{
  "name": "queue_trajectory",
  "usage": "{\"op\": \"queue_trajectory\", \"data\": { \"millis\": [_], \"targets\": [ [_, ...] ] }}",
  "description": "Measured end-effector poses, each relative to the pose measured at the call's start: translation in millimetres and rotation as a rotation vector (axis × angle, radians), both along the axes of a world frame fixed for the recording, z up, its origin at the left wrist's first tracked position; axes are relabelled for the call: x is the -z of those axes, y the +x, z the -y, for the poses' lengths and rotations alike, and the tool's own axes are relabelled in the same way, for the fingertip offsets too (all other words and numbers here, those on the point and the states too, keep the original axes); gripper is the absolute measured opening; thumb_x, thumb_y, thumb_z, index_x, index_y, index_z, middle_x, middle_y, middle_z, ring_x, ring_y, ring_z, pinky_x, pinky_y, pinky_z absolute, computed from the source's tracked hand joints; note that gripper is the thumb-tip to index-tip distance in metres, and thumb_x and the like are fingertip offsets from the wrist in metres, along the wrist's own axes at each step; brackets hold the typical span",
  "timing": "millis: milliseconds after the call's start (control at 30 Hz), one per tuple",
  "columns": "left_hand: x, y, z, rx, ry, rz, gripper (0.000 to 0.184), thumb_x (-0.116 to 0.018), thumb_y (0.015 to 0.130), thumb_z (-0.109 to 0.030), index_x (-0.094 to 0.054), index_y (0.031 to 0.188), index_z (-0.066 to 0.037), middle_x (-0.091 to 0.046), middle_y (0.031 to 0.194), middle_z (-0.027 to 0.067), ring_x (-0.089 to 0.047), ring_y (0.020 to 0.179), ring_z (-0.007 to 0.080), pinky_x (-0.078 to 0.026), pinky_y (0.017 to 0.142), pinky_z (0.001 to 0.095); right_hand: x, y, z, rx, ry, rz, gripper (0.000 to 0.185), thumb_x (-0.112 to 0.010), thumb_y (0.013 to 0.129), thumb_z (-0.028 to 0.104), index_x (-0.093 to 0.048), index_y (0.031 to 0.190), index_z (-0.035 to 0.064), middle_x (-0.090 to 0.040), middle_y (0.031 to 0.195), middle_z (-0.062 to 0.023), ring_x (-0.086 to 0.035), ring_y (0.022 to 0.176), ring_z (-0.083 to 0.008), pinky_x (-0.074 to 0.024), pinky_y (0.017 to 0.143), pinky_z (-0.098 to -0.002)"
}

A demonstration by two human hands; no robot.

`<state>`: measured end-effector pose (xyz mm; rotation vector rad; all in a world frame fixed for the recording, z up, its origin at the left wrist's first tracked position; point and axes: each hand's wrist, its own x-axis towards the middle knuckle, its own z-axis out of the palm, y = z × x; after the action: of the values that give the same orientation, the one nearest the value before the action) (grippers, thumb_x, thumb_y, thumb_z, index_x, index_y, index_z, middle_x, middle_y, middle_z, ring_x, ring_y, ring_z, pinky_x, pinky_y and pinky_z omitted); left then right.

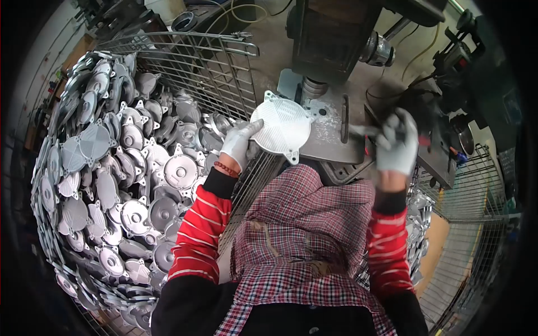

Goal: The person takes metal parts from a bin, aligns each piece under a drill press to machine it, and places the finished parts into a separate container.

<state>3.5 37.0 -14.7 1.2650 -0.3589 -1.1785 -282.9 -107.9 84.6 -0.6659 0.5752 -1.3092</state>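
My left hand [241, 147], in a white glove, grips the left edge of a round, flat metal cover [282, 126]. This cover has small eared lugs at top and bottom and a ribbed face turned up toward me. It is held at the front left of a machine table [330, 126], partly over it. To the right, my gloved right hand [398, 144] is smeared by motion, its fingers curled. A grey bar-like end [364, 130] sticks out from its left side, and a red patch shows on its right; the tool's kind is unclear.
A wire basket [185, 42] heaped with similar metal covers [134, 215] stands at my left. The dark machine head [333, 42] overhangs the table. More metal parts [417, 224] and another wire basket [471, 190] are at my right. A checked apron [308, 235] covers my lap.
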Motion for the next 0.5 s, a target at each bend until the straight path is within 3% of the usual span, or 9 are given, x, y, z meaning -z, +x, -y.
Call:
{"op": "queue_trajectory", "data": {
  "millis": [100, 167, 200, 300, 367, 400, 433, 467, 500],
  "targets": [
    [-5.1, -10.5, 10.4, -0.187, -0.004, -0.016, 0.021, -0.064, 0.087, -0.025, -0.058, 0.087, -0.004, -0.054, 0.060, 0.0013, -0.042, 0.037, 0.0085, -0.028, 0.034, 0.0225, 26.8, 60.8, 38.9, -0.158, 0.231, 0.195, 0.013, -0.054, 0.091, 0.021, -0.058, 0.096, 0.0098, -0.055, 0.074, 0.0011, -0.044, 0.056, -0.0074, -0.0305, 0.043, -0.0194],
    [-8.0, -18.6, 8.6, -0.228, 0.037, 0.054, 0.019, -0.061, 0.089, -0.024, -0.057, 0.091, -0.006, -0.055, 0.062, -0.0015, -0.042, 0.041, 0.0053, -0.027, 0.035, 0.0181, 40.8, 86.3, 58.5, -0.258, 0.320, 0.384, 0.010, -0.055, 0.090, 0.020, -0.056, 0.091, 0.0097, -0.053, 0.072, 0.0006, -0.044, 0.055, -0.0084, -0.0310, 0.044, -0.0200],
    [-7.6, -17.8, 8.4, -0.229, 0.049, 0.050, 0.019, -0.061, 0.089, -0.024, -0.057, 0.091, -0.006, -0.055, 0.062, -0.0015, -0.042, 0.041, 0.0053, -0.027, 0.035, 0.0181, 43.7, 100.0, 61.2, -0.120, 0.374, 0.343, 0.009, -0.056, 0.089, 0.019, -0.055, 0.090, 0.0096, -0.050, 0.069, 0.0005, -0.044, 0.055, -0.0090, -0.0324, 0.046, -0.0208],
    [-3.9, -12.3, 10.4, -0.189, 0.024, 0.002, 0.022, -0.064, 0.087, -0.025, -0.058, 0.089, -0.003, -0.055, 0.060, 0.0017, -0.044, 0.037, 0.0094, -0.030, 0.034, 0.0223, 47.4, 101.6, 62.1, -0.021, 0.383, 0.278, 0.009, -0.056, 0.089, 0.018, -0.055, 0.091, 0.0095, -0.050, 0.070, 0.0004, -0.044, 0.055, -0.0089, -0.0337, 0.047, -0.0214],
    [1.3, -6.6, 13.4, -0.125, -0.009, 0.002, 0.021, -0.063, 0.088, -0.024, -0.058, 0.090, -0.004, -0.055, 0.060, 0.0018, -0.044, 0.037, 0.0095, -0.031, 0.034, 0.0218, 38.1, 78.7, 46.2, -0.052, 0.303, 0.255, 0.015, -0.052, 0.091, 0.020, -0.057, 0.098, 0.0080, -0.057, 0.076, -0.0006, -0.045, 0.056, -0.0083, -0.0335, 0.047, -0.0207],
    [2.2, -5.2, 14.0, -0.117, -0.002, -0.007, 0.021, -0.063, 0.088, -0.024, -0.058, 0.090, -0.004, -0.055, 0.060, 0.0018, -0.044, 0.037, 0.0095, -0.031, 0.034, 0.0218, 8.6, 70.7, 19.4, -0.063, 0.249, 0.221, 0.016, -0.052, 0.092, 0.019, -0.061, 0.097, 0.0061, -0.062, 0.079, -0.0017, -0.040, 0.050, -0.0054, -0.0295, 0.039, -0.0160],
    [0.4, -4.2, 14.3, -0.091, -0.004, -0.021, 0.021, -0.063, 0.088, -0.024, -0.057, 0.090, -0.004, -0.054, 0.060, 0.0017, -0.044, 0.037, 0.0095, -0.030, 0.034, 0.0217, -17.6, 58.7, 6.0, -0.096, 0.086, 0.083, 0.019, -0.052, 0.092, 0.022, -0.058, 0.103, 0.0071, -0.059, 0.076, -0.0012, -0.045, 0.052, -0.0061, -0.0302, 0.039, -0.0177],
    [-1.5, -4.1, 15.4, -0.064, -0.008, -0.033, 0.020, -0.063, 0.088, -0.024, -0.057, 0.090, -0.005, -0.054, 0.059, 0.0016, -0.044, 0.037, 0.0095, -0.030, 0.034, 0.0216, -43.7, 46.7, 2.5, -0.092, -0.212, -0.031, 0.021, -0.053, 0.092, 0.022, -0.059, 0.102, 0.0049, -0.060, 0.077, -0.0021, -0.042, 0.047, -0.0060, -0.0275, 0.034, -0.0181],
    [-2.7, -5.3, 16.1, -0.051, -0.004, -0.037, 0.020, -0.063, 0.088, -0.024, -0.057, 0.090, -0.005, -0.054, 0.059, 0.0016, -0.044, 0.037, 0.0095, -0.030, 0.034, 0.0216, -75.6, 37.0, -0.3, 0.028, -0.451, -0.112, 0.022, -0.053, 0.092, 0.023, -0.059, 0.097, 0.0024, -0.057, 0.074, -0.0021, -0.042, 0.046, -0.0063, -0.0301, 0.033, -0.0186]
  ]
}}
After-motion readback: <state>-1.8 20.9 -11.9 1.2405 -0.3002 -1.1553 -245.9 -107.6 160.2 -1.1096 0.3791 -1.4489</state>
